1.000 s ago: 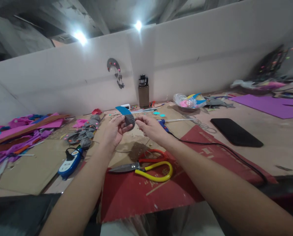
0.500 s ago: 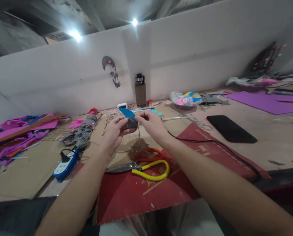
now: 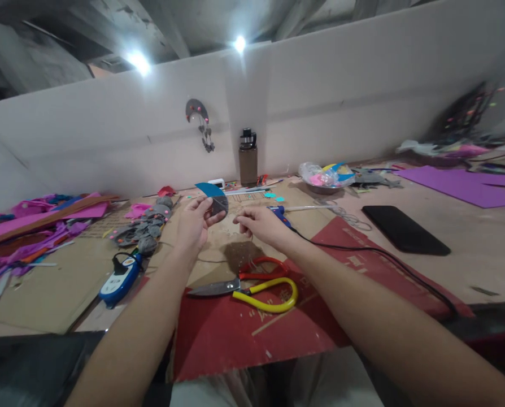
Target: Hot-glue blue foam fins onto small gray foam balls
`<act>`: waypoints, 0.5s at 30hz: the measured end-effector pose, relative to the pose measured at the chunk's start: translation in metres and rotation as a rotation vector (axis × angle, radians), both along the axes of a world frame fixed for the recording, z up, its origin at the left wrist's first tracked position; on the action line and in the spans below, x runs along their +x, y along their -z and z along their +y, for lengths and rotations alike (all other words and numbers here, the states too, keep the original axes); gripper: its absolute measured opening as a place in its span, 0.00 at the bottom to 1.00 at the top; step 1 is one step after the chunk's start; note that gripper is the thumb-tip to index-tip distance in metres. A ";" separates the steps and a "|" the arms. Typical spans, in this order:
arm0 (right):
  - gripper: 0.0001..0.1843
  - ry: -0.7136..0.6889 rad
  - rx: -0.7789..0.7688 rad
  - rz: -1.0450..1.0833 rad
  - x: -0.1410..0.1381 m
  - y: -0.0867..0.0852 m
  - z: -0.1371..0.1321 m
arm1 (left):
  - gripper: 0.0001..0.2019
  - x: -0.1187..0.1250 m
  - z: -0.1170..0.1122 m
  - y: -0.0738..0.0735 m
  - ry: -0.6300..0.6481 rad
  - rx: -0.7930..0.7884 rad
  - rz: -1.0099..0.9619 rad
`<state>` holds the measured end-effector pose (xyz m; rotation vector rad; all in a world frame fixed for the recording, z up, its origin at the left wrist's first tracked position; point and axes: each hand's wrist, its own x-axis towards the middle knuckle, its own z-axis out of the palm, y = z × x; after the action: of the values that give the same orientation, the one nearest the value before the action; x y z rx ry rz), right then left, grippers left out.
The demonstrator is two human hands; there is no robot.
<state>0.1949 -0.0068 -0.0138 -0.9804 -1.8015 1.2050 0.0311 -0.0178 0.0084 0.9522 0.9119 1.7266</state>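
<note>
My left hand [image 3: 195, 223] pinches a crescent-shaped piece [image 3: 219, 204], grey below, with a blue part [image 3: 208, 189] rising above the fingers. To its right, apart from the piece, my right hand [image 3: 255, 221] has its fingertips pressed together; what they hold, if anything, is too small to make out. Just behind the right hand lies a blue glue gun [image 3: 281, 216], partly hidden, with a glue stick [image 3: 307, 207] pointing right. Below both hands, scissors [image 3: 269, 295] with one red and one yellow handle rest on red cardboard [image 3: 218, 339].
A blue-and-white power strip [image 3: 120, 281] and grey decorated pieces [image 3: 144, 223] lie left, beside pink and purple scraps [image 3: 44, 226]. A dark bottle [image 3: 248, 161] stands at the wall. Right are a bowl [image 3: 326, 186], a black phone [image 3: 405, 229], purple sheets [image 3: 447, 183] and a black cord [image 3: 383, 251].
My right hand has come off the crescent piece and moved slightly right and down. My left hand still holds the piece, now showing more of its grey face. The view has shifted slightly.
</note>
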 end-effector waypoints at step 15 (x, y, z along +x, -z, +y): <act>0.17 0.381 0.204 -0.965 0.066 0.011 0.044 | 0.07 -0.018 0.010 -0.004 -0.164 0.055 -0.094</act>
<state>0.2606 0.0368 -0.0251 -1.8647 -2.2043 0.2741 0.0132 -0.0081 0.0126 0.8438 0.9061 1.9275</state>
